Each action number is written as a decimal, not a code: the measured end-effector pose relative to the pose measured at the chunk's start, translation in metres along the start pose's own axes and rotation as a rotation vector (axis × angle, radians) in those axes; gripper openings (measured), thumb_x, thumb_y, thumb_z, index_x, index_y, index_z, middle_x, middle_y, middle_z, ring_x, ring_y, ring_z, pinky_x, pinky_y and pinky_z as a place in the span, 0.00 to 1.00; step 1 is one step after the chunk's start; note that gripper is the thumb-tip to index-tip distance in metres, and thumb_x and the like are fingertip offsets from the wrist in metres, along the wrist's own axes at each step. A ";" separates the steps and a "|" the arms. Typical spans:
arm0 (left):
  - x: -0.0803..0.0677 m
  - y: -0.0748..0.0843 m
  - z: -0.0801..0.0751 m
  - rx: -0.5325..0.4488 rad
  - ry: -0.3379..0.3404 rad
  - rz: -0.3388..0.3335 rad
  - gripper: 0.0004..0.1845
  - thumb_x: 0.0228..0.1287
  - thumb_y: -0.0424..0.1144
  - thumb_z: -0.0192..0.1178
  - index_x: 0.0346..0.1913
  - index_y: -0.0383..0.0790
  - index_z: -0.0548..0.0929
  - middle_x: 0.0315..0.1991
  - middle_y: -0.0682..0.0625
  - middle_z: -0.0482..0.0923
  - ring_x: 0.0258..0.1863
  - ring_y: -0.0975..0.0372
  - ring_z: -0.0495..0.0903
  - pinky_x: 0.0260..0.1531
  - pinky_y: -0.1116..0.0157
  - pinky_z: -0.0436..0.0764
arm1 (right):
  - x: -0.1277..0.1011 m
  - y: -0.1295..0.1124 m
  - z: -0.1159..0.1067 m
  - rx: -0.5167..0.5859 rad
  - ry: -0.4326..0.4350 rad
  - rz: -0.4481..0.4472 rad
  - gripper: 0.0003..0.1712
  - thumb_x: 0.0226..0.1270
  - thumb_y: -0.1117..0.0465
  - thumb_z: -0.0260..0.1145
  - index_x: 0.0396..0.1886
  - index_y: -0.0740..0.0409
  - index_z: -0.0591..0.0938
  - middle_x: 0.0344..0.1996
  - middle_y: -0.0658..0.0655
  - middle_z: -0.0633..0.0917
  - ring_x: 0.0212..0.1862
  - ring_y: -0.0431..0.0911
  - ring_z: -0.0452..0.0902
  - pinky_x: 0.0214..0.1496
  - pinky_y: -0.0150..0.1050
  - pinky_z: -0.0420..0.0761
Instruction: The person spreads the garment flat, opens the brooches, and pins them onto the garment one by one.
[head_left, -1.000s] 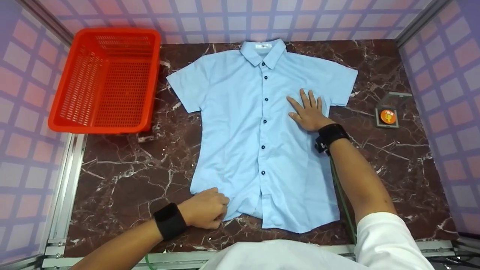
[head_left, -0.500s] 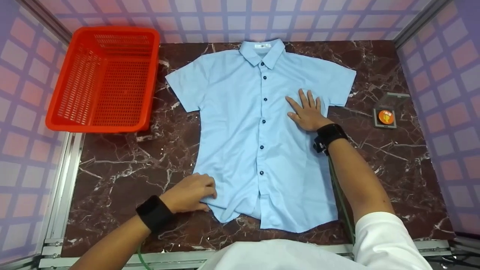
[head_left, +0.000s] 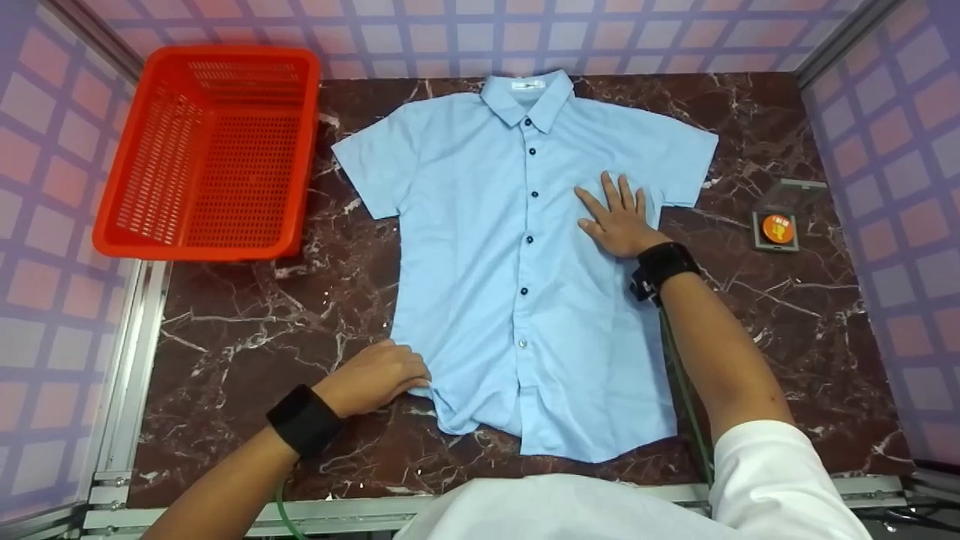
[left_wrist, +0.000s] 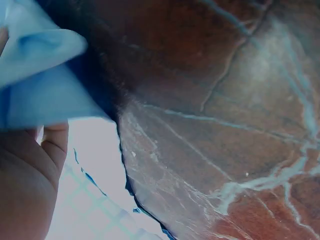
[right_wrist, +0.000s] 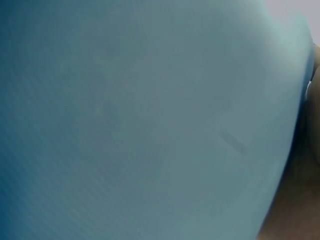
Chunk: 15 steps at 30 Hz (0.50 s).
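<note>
Shirt point(head_left: 465, 262), light blue, short-sleeved, laid front up across the middle of the tabletop point(head_left: 247, 360), collar point(head_left: 553, 105) near the far edge, hem towards the near edge. Its near left hem corner is pinched between the curled fingers and thumb of the left hand point(head_left: 377, 375); in the left wrist view, a loose fold of cloth is shown above the thumb. The right half of the shirt front is pressed flat by the right hand point(head_left: 619, 221), fingers spread, to the right of the row of buttons point(head_left: 529, 239). The hem is rumpled beside the left hand and smoother towards the right. A black band is worn on the left wrist point(head_left: 304, 420) and another on the right wrist point(head_left: 667, 264). A red perforated basket point(head_left: 195, 253) is placed at the far left corner of the tabletop, well apart from the left hand. Near the right edge, towards the far right corner, is set a small case point(head_left: 760, 241), lid raised, in which a round orange piece point(head_left: 778, 229) is held. The tabletop is finished in dark red, pale-veined marble pattern.
</note>
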<state>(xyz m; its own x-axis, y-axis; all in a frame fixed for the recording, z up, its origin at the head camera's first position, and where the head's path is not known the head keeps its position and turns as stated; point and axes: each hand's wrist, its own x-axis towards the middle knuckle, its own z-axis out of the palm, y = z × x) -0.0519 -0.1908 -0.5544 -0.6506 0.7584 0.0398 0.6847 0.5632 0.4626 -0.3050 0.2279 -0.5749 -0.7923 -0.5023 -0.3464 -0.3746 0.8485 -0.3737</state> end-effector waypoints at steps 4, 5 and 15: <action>0.002 -0.002 0.000 -0.038 0.037 -0.052 0.08 0.73 0.45 0.59 0.40 0.48 0.86 0.30 0.57 0.83 0.29 0.62 0.79 0.35 0.61 0.75 | 0.000 0.001 0.001 0.001 0.006 -0.012 0.37 0.83 0.41 0.39 0.83 0.45 0.44 0.79 0.65 0.29 0.77 0.64 0.15 0.70 0.66 0.20; 0.002 -0.002 0.000 -0.040 0.037 -0.063 0.09 0.73 0.45 0.58 0.41 0.48 0.86 0.29 0.57 0.83 0.27 0.62 0.79 0.34 0.61 0.75 | 0.001 0.001 0.001 0.002 0.006 -0.014 0.37 0.82 0.41 0.38 0.83 0.44 0.43 0.79 0.65 0.29 0.77 0.64 0.15 0.70 0.66 0.20; 0.001 -0.002 -0.003 -0.067 -0.101 -0.125 0.09 0.71 0.49 0.61 0.41 0.50 0.89 0.24 0.61 0.81 0.20 0.67 0.76 0.27 0.62 0.78 | -0.001 0.001 0.000 0.022 0.001 -0.008 0.37 0.82 0.41 0.39 0.83 0.43 0.44 0.79 0.64 0.28 0.77 0.62 0.15 0.70 0.66 0.20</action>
<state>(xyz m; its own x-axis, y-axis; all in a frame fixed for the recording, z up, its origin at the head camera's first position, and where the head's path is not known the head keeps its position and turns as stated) -0.0554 -0.1920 -0.5532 -0.6910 0.7145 -0.1094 0.5747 0.6349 0.5165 -0.3049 0.2292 -0.5755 -0.7898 -0.5087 -0.3426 -0.3702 0.8408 -0.3949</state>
